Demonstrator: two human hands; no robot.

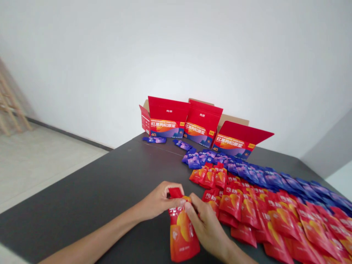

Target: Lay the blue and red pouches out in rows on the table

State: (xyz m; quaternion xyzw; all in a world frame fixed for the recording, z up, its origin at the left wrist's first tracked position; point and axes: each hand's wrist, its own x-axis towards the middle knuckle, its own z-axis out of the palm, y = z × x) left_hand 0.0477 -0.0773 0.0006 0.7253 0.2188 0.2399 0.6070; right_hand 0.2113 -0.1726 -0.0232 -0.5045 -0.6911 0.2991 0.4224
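A red pouch [183, 234] with an orange fruit picture hangs between my two hands, close to the front of the table. My left hand [162, 200] pinches its upper left part, thumb across the front. On the upper right, my right hand [205, 223] grips the same pouch with thumb and fingers. Whether more than one pouch is in the grip I cannot tell. Just right of my right hand lie many overlapping red pouches [249, 209], spread toward the right edge. Behind them runs a long row of blue pouches [242, 170].
Three open red-and-blue cartons [166, 126] stand along the back of the dark table [115, 187], flaps raised, against a white wall [110, 66]. Two blue pouches [154, 140] lie apart in front of the cartons. A wooden frame [11, 104] stands on the floor at far left.
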